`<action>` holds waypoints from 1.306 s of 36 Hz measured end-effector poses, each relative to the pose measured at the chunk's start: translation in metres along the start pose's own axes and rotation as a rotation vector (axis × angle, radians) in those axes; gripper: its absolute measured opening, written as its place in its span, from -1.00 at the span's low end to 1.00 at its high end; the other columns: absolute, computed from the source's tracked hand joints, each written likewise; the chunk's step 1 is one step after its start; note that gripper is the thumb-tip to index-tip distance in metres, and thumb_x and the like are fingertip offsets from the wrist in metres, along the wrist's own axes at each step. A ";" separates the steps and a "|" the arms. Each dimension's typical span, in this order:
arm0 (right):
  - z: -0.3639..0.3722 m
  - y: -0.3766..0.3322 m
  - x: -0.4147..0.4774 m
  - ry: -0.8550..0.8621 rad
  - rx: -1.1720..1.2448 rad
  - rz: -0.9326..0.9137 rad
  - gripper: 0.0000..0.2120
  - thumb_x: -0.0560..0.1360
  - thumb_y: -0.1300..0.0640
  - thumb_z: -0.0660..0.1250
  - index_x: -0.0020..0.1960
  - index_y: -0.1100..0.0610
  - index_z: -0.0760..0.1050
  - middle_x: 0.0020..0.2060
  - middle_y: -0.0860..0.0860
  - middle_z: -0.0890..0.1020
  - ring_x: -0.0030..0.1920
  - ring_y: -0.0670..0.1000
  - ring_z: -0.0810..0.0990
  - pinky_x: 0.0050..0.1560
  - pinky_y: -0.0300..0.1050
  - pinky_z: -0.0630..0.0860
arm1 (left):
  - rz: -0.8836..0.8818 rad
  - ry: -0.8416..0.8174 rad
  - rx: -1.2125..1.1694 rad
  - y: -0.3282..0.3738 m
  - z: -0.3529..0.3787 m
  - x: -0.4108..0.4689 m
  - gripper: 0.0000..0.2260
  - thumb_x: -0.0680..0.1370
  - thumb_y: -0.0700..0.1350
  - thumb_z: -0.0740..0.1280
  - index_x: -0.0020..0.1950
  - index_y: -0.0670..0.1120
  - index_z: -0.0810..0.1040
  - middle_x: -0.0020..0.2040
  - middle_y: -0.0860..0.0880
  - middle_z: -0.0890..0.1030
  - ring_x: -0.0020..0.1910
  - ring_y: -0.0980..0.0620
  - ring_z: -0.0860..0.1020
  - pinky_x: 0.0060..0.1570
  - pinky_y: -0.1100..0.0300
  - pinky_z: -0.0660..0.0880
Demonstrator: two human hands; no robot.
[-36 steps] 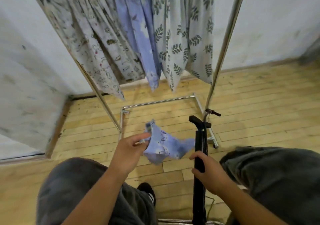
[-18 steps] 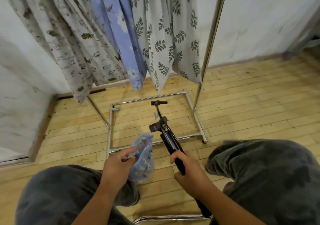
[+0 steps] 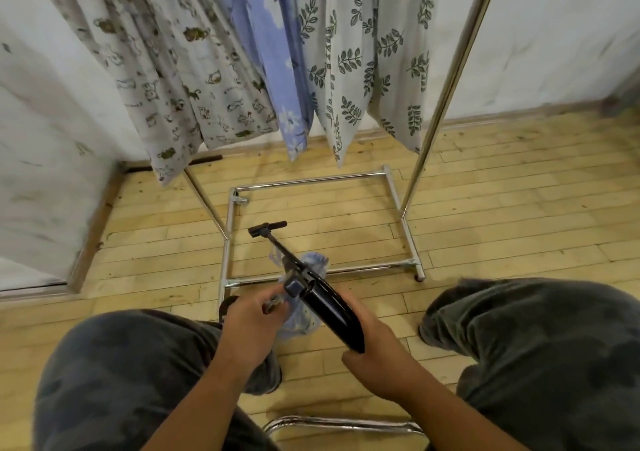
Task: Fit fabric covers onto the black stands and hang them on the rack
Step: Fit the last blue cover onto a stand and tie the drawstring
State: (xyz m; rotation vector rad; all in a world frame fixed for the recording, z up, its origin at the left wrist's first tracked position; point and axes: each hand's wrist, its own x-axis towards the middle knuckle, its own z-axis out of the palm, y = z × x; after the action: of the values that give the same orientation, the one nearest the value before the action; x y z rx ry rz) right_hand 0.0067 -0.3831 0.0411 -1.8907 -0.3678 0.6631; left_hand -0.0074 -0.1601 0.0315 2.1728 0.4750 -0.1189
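The person is sitting in front of the rack [image 3: 446, 93], and both knees in grey trousers [image 3: 536, 346] are showing at the sides. The right hand [image 3: 377, 357] is gripping the thick lower part of the black stand [image 3: 329, 306], with the fingers curled around it. The stand is tilting away from the person, and its thin end with a short crossbar [image 3: 267, 228] is pointing toward the rack's base frame on the wooden floor [image 3: 502, 208]. The left hand [image 3: 251, 326] is pinching the edge of the blue fabric cover [image 3: 313, 267], fingers bent on the cloth. The cover is hanging bunched just under and behind the middle of the stand, touching it; I cannot tell if the stand is already going inside it. On the rack above, finished covers are hanging side by side: a pale one with small cat drawings [image 3: 166, 69], a blue one with white flowers [image 3: 270, 52] and a white one with dark leaf prints [image 3: 349, 52]. A curved chrome tube [image 3: 339, 423] is showing at the bottom edge, between the forearms.
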 end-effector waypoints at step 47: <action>0.009 0.041 0.001 0.055 -0.184 0.115 -0.24 0.53 0.38 0.28 0.57 -0.21 0.25 0.18 -0.05 0.60 0.02 -0.09 0.59 -0.18 -0.44 0.45 | -0.023 -0.115 -0.375 0.019 -0.014 -0.011 -0.50 0.56 -0.30 0.37 0.25 0.30 0.62 -0.37 0.00 0.42 -0.34 -0.11 0.21 -0.32 0.02 0.21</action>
State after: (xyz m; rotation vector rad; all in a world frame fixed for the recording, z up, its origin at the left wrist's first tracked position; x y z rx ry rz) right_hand 0.0000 -0.3930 0.0005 -2.1139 -0.2944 0.6706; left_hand -0.0114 -0.1628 0.0573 1.7832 0.4198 -0.1532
